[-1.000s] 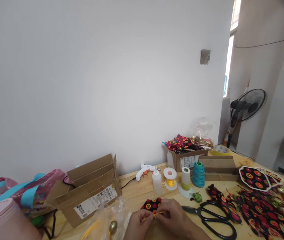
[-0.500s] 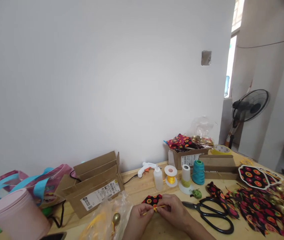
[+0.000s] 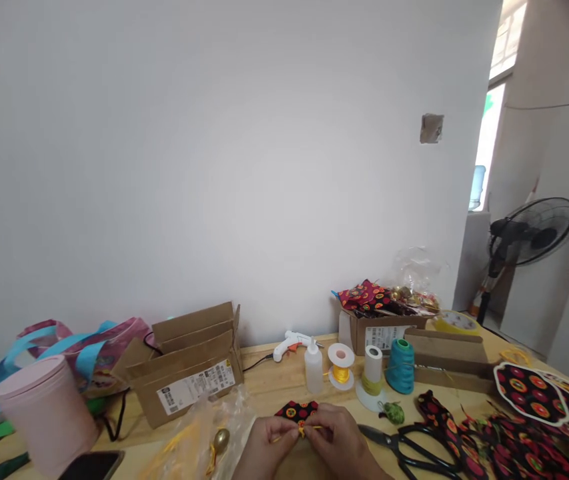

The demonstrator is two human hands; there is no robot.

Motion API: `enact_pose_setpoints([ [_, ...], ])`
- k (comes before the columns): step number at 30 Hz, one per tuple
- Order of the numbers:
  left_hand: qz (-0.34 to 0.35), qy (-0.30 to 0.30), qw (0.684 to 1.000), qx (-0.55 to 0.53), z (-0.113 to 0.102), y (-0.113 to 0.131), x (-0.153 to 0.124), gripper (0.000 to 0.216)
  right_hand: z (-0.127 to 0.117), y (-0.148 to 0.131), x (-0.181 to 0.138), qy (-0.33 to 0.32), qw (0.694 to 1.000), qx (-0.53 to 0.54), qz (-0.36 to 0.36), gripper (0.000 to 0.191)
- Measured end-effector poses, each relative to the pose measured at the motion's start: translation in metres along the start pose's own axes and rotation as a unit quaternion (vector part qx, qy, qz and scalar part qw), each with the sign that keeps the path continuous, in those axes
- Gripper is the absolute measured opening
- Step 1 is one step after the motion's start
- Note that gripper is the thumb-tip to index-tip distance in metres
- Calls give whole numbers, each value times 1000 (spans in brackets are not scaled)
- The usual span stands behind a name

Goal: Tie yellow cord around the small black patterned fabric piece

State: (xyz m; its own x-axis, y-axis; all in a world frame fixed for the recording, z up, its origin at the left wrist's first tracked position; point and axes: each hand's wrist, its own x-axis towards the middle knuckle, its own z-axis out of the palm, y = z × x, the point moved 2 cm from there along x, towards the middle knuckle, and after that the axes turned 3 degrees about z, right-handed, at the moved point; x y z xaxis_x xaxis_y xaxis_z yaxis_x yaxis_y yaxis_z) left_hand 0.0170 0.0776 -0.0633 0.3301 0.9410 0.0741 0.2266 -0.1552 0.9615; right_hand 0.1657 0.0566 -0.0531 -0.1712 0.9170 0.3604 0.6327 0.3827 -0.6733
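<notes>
My left hand (image 3: 270, 443) and my right hand (image 3: 333, 440) meet low in the middle of the view, fingers pinched on a thin yellow cord (image 3: 302, 431). The cord runs from one hand to the other, at the near edge of a dark patterned fabric piece (image 3: 296, 409) with red and orange motifs. Whether a knot sits between the fingertips is too small to tell. Black-handled scissors (image 3: 404, 443) lie just right of my right hand. Left of my left hand is a clear plastic bag (image 3: 184, 443) with yellow cord and a gold bell-like ball (image 3: 221, 440).
Behind my hands stand a white squeeze bottle (image 3: 313, 368), a spool of yellow cord (image 3: 341, 375), a teal thread cone (image 3: 400, 367) and a glue gun (image 3: 291, 344). Cardboard boxes (image 3: 189, 377) and a pink canister (image 3: 47, 413) are left; fabric scraps (image 3: 519, 443) lie right.
The camera view has turned slightly left and up, so most things sit further right or lower. Both hands keep their pinch on the yellow cord, drawn slightly closer together.
</notes>
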Motion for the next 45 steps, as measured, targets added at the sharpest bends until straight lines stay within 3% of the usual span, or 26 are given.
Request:
enact_pose_setpoints([
  [15, -13, 18, 1000, 21, 1, 1, -8, 28, 9, 2, 3, -44, 999, -1, -16, 21],
  [21, -8, 31, 999, 25, 2, 3, -11, 29, 4, -1, 7, -86, 985, -88, -123, 23],
  [29, -24, 42, 999, 3, 3, 6, -10, 22, -4, 10, 6, -38, 995, -39, -89, 39],
  [37, -98, 13, 990, -96, 8, 5, 1, 17, -9, 5, 9, -76, 992, -17, -100, 17],
  [45, -70, 4, 985, -157, 11, -3, 1, 28, -16, 4, 8, -64, 991, 2, -114, 20],
])
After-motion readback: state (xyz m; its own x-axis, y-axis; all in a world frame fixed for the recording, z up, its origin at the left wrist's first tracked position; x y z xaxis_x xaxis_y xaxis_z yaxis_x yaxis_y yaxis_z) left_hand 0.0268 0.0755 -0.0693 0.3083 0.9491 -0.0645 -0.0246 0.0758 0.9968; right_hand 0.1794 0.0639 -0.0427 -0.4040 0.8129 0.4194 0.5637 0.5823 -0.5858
